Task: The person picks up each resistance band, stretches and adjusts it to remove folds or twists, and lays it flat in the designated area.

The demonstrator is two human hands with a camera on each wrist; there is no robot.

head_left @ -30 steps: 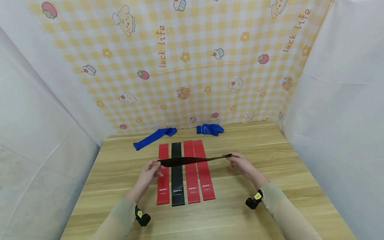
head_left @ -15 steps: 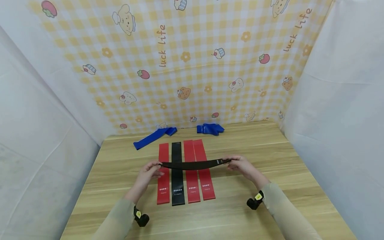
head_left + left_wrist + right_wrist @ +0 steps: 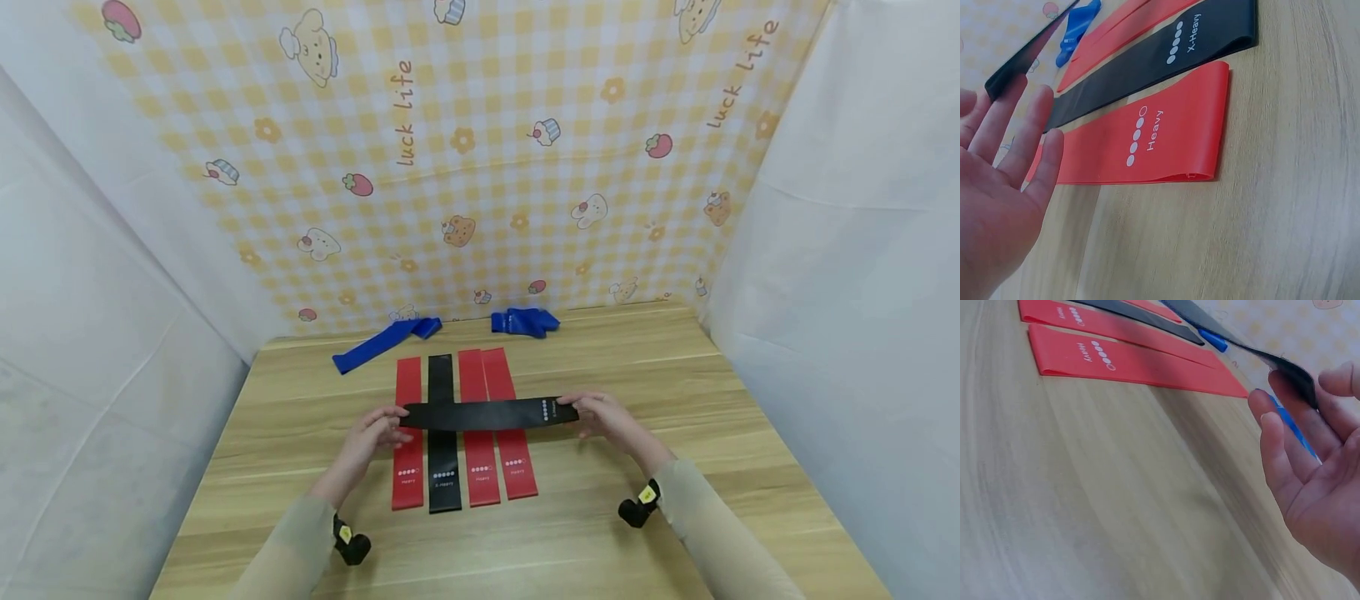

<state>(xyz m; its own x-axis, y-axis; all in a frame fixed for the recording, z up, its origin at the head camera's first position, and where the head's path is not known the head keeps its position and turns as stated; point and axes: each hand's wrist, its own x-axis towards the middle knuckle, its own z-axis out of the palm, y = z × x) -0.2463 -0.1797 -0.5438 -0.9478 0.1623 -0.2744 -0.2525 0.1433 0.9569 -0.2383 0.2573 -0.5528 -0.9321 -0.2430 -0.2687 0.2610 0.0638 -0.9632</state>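
A black resistance band (image 3: 480, 415) is stretched crosswise between both hands, raised over the bands on the table. My left hand (image 3: 369, 435) pinches its left end between thumb and fingers. At the other end, beside the white print, my right hand (image 3: 606, 415) pinches it too. Below lie a red band (image 3: 408, 475) marked Heavy, a black band (image 3: 444, 467) marked X-Heavy, and two more red bands, the inner one (image 3: 482, 475) and the outer one (image 3: 517, 467), side by side. In the left wrist view the held band (image 3: 1013, 69) appears edge-on above the fingers.
Towards the back of the wooden table (image 3: 615, 550) lie a partly unfolded blue band (image 3: 375, 346) and a crumpled blue band (image 3: 525, 322). A checked cloth (image 3: 465, 192) hangs behind, with white curtains on both sides.
The held black band has turned from nearly edge-on to show its broad face and white print. Both hands keep hold of its ends and have barely moved; the bands on the table stay put.
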